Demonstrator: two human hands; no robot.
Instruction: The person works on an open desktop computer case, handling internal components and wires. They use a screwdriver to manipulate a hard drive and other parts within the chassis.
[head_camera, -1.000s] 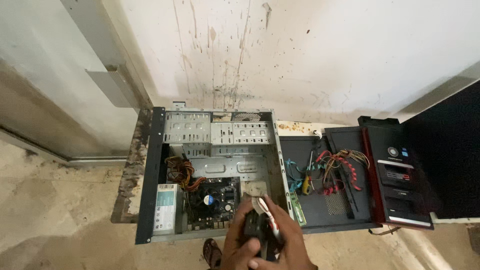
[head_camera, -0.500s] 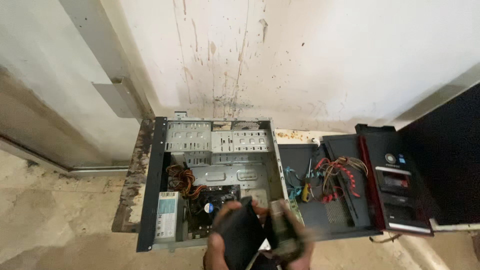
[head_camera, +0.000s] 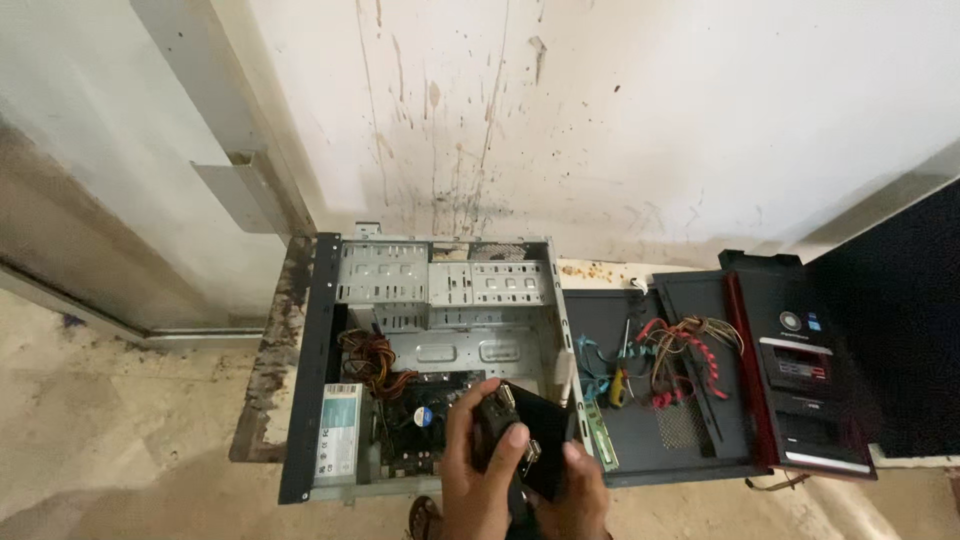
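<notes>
Both wrists beyond bottom edge

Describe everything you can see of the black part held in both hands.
The flat black rectangular component looks like a dark, slightly glossy slab, tilted, with small silvery fittings along its near edge. The left hand wraps it from the left, thumb on top; the right hand supports it below. It hangs above the open grey metal computer case.

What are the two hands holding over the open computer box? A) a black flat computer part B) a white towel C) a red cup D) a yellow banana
A: both the left hand and the right hand have their grip on a black flat computer part, held above the open computer case.
</notes>
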